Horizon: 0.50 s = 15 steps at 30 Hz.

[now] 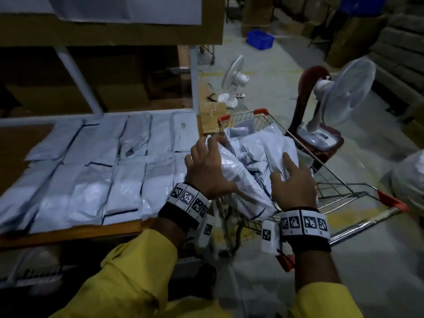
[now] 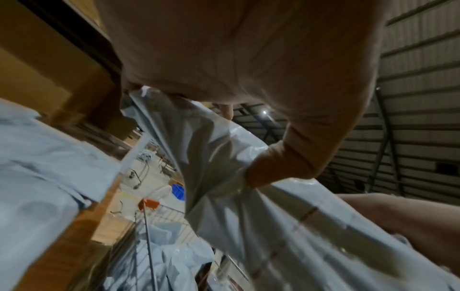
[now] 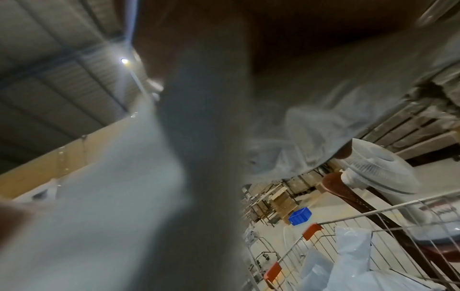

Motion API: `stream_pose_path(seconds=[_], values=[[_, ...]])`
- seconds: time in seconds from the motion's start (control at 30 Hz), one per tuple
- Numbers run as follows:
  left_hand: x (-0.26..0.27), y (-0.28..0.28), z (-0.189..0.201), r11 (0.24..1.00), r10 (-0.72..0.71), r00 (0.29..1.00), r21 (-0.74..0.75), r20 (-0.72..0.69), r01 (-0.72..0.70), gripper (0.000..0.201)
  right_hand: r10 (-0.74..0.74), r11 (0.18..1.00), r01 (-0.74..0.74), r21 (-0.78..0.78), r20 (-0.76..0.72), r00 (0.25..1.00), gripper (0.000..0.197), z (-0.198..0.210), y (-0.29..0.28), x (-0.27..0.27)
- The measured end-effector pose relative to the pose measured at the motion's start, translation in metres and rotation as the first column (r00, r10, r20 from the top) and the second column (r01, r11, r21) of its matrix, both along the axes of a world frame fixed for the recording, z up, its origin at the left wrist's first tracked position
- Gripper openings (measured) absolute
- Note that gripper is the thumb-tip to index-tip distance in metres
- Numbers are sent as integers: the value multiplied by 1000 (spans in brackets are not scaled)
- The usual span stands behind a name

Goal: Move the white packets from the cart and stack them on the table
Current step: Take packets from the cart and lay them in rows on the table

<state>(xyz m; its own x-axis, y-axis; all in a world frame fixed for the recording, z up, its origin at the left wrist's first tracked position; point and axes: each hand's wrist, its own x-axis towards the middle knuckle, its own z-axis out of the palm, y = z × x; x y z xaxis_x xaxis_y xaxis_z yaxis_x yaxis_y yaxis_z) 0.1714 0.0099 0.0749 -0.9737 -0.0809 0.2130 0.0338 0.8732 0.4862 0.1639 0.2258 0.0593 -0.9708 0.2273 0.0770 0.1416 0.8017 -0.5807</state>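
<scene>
A wire cart [image 1: 258, 110] stands right of the wooden table [image 1: 68, 232] and holds a heap of white packets [image 1: 270, 148]. My left hand [image 1: 206, 166] grips one crumpled white packet [image 1: 238, 177] at its upper end, above the cart's left rim. In the left wrist view the thumb [image 2: 286, 161] pinches the plastic of this packet [image 2: 224, 157]. My right hand [image 1: 296, 182] lies with spread fingers against the packet's right side, over the heap. The right wrist view shows the packet [image 3: 112, 196] as a blur close to the lens. Several packets [image 1: 103, 175] lie in rows on the table.
A white fan [image 1: 344, 97] stands on a dark red chair [image 1: 307, 106] behind the cart. Another fan [image 1: 231, 83] and a blue crate [image 1: 260, 39] are on the floor further back. Shelves with cardboard boxes [image 1: 57, 97] rise behind the table. A bulky white bag [image 1: 408, 177] sits at the right.
</scene>
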Motion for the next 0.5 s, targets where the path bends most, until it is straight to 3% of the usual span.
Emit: stream_pose_path(seconds=[0.5], values=[[143,-132,0,969,243,965,-70,99,-237,112,253,966,-254,35,49,966,63,8,-90,78]])
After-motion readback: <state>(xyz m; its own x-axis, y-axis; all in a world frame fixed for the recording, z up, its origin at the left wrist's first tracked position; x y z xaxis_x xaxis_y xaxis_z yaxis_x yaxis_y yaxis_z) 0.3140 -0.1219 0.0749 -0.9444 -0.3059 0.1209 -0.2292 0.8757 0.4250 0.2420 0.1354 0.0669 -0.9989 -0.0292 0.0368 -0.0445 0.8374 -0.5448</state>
